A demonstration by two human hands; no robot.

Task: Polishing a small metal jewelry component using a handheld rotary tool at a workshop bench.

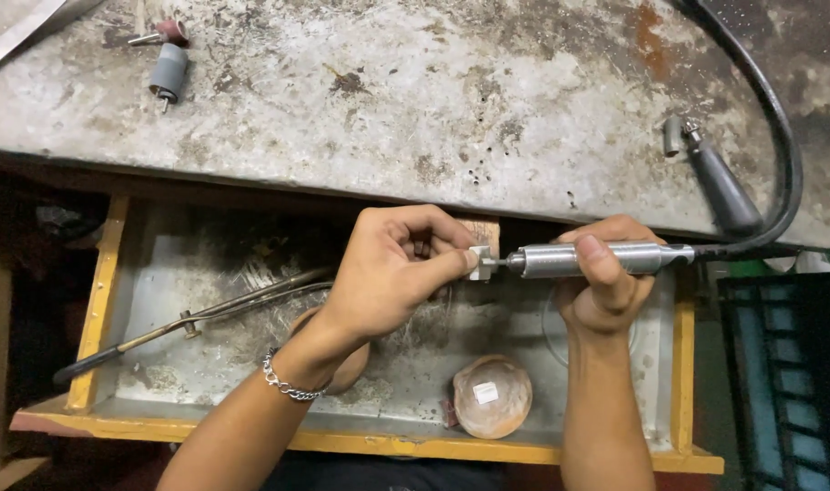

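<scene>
My right hand (604,284) grips a silver rotary handpiece (586,259) held level, its tip pointing left. A black flexible shaft (779,118) runs from its rear up over the bench. My left hand (399,265) pinches a small pale metal piece (480,262) between thumb and forefinger, pressed against the tool's tip. A chain bracelet (284,384) sits on my left wrist. Behind the piece a short wooden peg (484,233) juts from the bench edge.
A worn grey bench top (415,100) carries two grinding bits (168,64) at the far left and a second dark handpiece (720,182) at right. Below, an open yellow-rimmed drawer (101,291) holds long metal tongs (197,318) and a round brown bowl (492,395).
</scene>
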